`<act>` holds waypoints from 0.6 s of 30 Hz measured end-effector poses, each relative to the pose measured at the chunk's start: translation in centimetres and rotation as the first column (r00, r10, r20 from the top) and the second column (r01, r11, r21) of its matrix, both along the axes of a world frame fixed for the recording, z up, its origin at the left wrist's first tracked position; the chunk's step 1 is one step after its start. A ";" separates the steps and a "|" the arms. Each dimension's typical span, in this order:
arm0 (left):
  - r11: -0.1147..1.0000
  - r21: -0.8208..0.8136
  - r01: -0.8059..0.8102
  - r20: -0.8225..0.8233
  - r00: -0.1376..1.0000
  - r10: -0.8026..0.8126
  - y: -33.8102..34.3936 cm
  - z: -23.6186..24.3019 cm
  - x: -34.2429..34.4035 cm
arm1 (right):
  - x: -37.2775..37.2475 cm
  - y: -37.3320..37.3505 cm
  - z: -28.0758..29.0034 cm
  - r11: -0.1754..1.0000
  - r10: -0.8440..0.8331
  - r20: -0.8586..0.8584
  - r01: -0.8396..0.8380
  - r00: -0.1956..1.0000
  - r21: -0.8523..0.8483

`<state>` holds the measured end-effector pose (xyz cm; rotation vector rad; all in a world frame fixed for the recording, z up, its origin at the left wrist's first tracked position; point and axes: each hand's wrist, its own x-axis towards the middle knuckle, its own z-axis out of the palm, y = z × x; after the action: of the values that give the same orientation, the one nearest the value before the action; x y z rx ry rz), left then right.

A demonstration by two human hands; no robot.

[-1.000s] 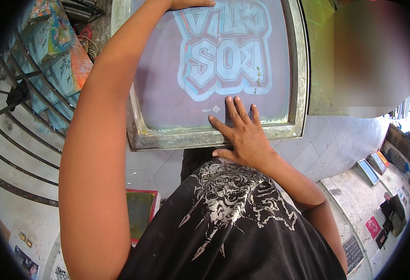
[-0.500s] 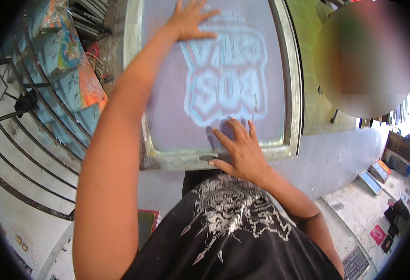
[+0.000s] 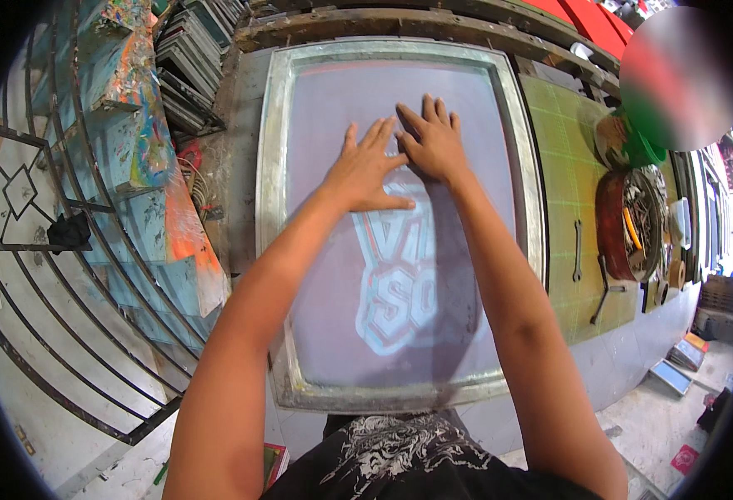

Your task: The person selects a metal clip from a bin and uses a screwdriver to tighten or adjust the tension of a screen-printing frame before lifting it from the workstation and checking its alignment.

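A screen-printing frame (image 3: 276, 208) lies before me, its worn pale rim stretched with greyish-purple mesh (image 3: 325, 275). Light-blue block lettering, upside down to me, shows on the lower middle of the mesh and is partly covered by my right forearm. My left hand (image 3: 368, 173) rests on the mesh just above the lettering, fingers apart, thumb pointing right. Close beside it on the right, my right hand (image 3: 435, 143) lies on the upper mesh, fingers spread and pointing away from me. Neither hand holds anything.
On the right, a green gridded board (image 3: 562, 158) carries a wrench (image 3: 578, 250), another dark tool (image 3: 605, 290) and a round brown tub (image 3: 615, 225) of metal pieces. Stacked frames (image 3: 190, 71) stand at far left, near paint-splashed blue steps (image 3: 137, 221) and a curved black railing (image 3: 58, 292).
My right hand has moved from the frame's near edge to the upper mesh, beside the left hand. The view has shifted, so the whole frame now shows.
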<state>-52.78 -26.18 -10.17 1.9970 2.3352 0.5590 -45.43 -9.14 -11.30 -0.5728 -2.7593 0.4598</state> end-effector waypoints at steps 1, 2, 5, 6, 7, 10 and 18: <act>0.998 0.062 0.005 0.026 1.000 -0.007 0.0 -0.2 0.3 | 0.3 -0.3 -0.2 0.999 0.008 0.016 -0.008 1.000 0.038; 0.992 0.123 0.011 0.042 0.999 -0.017 -0.1 0.0 0.2 | 0.5 -0.6 -0.2 0.997 0.013 0.021 -0.014 1.000 0.076; 0.941 0.317 -0.116 0.169 0.984 0.065 -0.9 0.8 -2.6 | 0.9 -0.5 0.2 0.997 -0.002 0.026 0.000 1.000 0.083; 0.905 0.382 -0.188 0.240 0.966 0.100 -1.1 1.0 -3.7 | 1.0 -0.5 0.1 0.995 -0.007 0.031 0.004 0.999 0.097; 0.789 0.546 -0.281 0.252 0.954 0.166 -0.6 1.6 -6.9 | 0.8 -0.5 0.0 0.994 -0.016 0.036 0.012 0.999 0.111; 0.525 0.423 -0.739 0.539 0.671 0.509 0.2 4.6 -19.4 | 0.6 -1.1 0.8 0.995 -0.012 0.014 0.010 1.000 0.097; 0.605 -0.378 -0.701 0.700 0.211 0.682 5.1 0.4 -31.6 | 0.4 -1.1 1.0 0.997 -0.016 0.007 0.015 1.000 0.075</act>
<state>-84.34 -21.10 -9.74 0.2335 2.3376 1.1827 -44.99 -10.22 -10.33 -0.5786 -2.7635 0.3501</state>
